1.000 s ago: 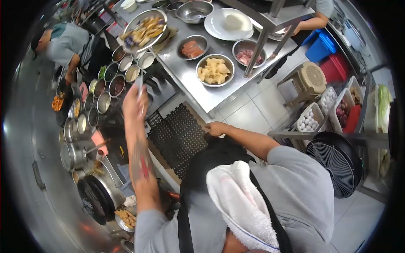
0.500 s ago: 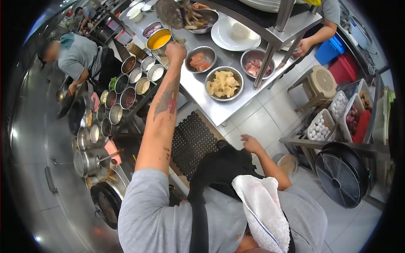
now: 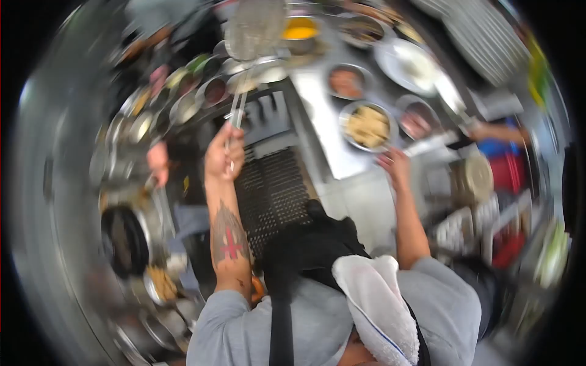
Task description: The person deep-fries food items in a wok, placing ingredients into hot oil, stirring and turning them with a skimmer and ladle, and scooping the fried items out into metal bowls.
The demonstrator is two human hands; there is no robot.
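My left hand (image 3: pixel 224 152) is closed round the long wire handle of a mesh strainer (image 3: pixel 255 27), whose round head points away from me at the top. My right hand (image 3: pixel 395 166) is at the near edge of a metal bowl of pale yellow chunks (image 3: pixel 367 127). Blur hides whether its fingers grip the rim. Behind that bowl stands one with orange-pink pieces (image 3: pixel 347 82), and to its right one with pale pink meat (image 3: pixel 417 117). A white plate (image 3: pixel 390 53) with a white mound lies farther back.
A pot of yellow liquid (image 3: pixel 300 28) stands left of the steel table (image 3: pixel 314 110). Several metal containers line the left side near a black wok (image 3: pixel 125 241). Another person's arm (image 3: pixel 503 133) reaches in from the right. A perforated black mat (image 3: pixel 274 195) covers the floor ahead.
My left hand has drawn back toward me and left with the strainer, away from the bowl of dark strips. My right hand has risen to the yellow chunks' bowl. The view has turned left.
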